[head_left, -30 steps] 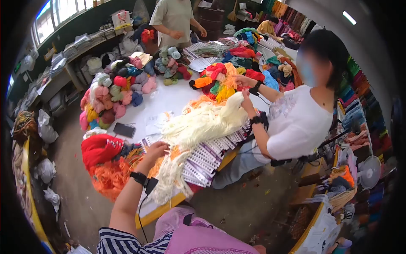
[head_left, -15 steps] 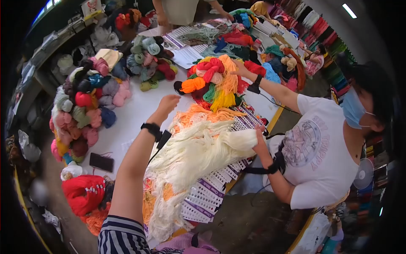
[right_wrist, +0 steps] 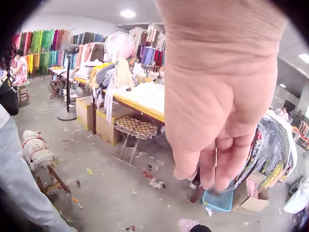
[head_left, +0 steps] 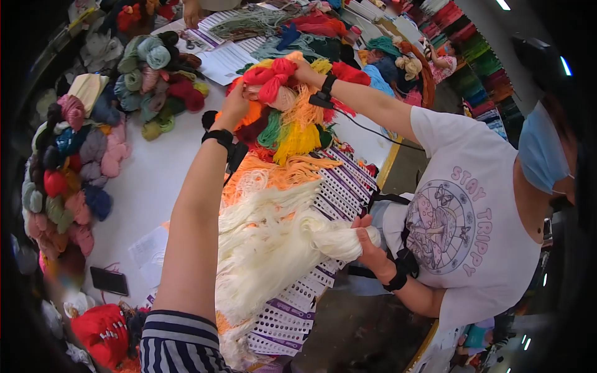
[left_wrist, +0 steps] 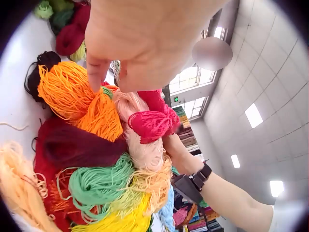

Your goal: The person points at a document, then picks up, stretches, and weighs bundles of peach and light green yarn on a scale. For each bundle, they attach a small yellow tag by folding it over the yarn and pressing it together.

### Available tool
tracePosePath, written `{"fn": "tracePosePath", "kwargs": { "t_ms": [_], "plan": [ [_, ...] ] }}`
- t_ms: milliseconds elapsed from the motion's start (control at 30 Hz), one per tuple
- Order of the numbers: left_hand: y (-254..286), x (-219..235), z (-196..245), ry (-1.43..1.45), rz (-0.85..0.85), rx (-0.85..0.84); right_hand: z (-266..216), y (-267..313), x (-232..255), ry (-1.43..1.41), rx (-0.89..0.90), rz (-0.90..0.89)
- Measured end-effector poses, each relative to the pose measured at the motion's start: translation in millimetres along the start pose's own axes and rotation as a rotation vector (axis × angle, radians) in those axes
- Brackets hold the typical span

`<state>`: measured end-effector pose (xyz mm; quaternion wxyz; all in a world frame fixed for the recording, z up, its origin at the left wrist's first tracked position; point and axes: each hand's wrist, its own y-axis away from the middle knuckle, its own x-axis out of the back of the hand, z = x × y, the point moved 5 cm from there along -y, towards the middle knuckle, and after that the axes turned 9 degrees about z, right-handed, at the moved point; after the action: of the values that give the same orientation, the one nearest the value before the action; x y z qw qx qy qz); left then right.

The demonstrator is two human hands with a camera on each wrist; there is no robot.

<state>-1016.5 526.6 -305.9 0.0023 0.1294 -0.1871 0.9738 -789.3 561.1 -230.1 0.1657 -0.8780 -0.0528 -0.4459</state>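
My left hand [head_left: 235, 104] reaches across the table to a pile of coloured yarn skeins. In the left wrist view its fingertips are right at the orange skein [left_wrist: 72, 96] and the pale pink skein [left_wrist: 145, 150]; I cannot tell whether they grip. A magenta skein [left_wrist: 152, 121] and a dark maroon skein [left_wrist: 82, 147] lie beside these. Another person's hand [head_left: 308, 73] is on the same pile, while that person's other hand [head_left: 372, 252] holds the end of a cream yarn hank [head_left: 267, 267]. My right hand [right_wrist: 217, 106], seen only in its wrist view, hangs with loosely bent fingers and nothing in it.
Punched shade cards [head_left: 283, 323] with purple bands lie under the cream yarn along the table edge. More skeins [head_left: 59, 180] are heaped at the left, near a black phone [head_left: 109, 281]. A printed sheet [head_left: 225, 64] lies farther back. A blue basket [right_wrist: 217, 200] stands on the floor.
My left hand has moved forward from the near side of the table to the skein pile. The other person's far hand has shifted over the pile, and my head view has turned.
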Motion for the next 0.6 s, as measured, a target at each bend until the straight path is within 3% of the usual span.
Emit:
{"fn": "tracePosePath", "kwargs": {
  "t_ms": [33, 67, 167, 267, 333, 400, 467, 500, 533, 567, 600],
  "plan": [
    [2.0, -2.6, 2.7, -0.109, -0.026, 0.101, 9.5, -4.9, -1.0, -0.139, -0.021, -0.04],
    [6.1, -2.1, 12.0, -0.107, -0.034, 0.107, 10.0, -9.9, -1.7, -0.135, 0.107, -0.108],
    [16.3, 5.9, 27.5, -0.216, -0.166, 0.079, -2.3, 2.9, -10.2, -0.185, 0.157, -0.263],
    [30.0, 32.6, 61.2, -0.422, -0.024, 0.044, 7.3, -8.3, -2.9, 0.2, 0.287, 0.006],
    [31.2, 50.1, 69.0, -0.497, 0.081, -0.047, -6.8, 11.4, 0.2, 0.14, 0.255, -0.017],
    [29.8, 69.7, 91.0, -0.732, 0.13, -0.305, -18.6, 31.9, 5.5, 0.09, 0.201, -0.027],
    [30.9, 96.4, 100.5, -0.776, 0.142, -0.365, -30.4, 80.1, 8.8, 0.034, 0.104, -0.004],
    [33.0, 115.2, 111.3, -0.753, 0.244, -0.38, -41.5, 119.0, 12.0, 0.006, 0.033, 0.012],
    [36.4, 133.4, 125.8, -0.726, 0.347, -0.396, -54.6, 167.4, 16.8, -0.027, -0.054, 0.033],
    [38.1, 150.6, 136.4, -0.677, 0.31, -0.248, -70.2, 224.4, 20.8, -0.065, -0.16, 0.049],
    [40.5, 161.9, 146.8, -0.684, 0.32, -0.264, -90.9, 295.2, 21.0, -0.118, -0.292, 0.065]
  ]
}}
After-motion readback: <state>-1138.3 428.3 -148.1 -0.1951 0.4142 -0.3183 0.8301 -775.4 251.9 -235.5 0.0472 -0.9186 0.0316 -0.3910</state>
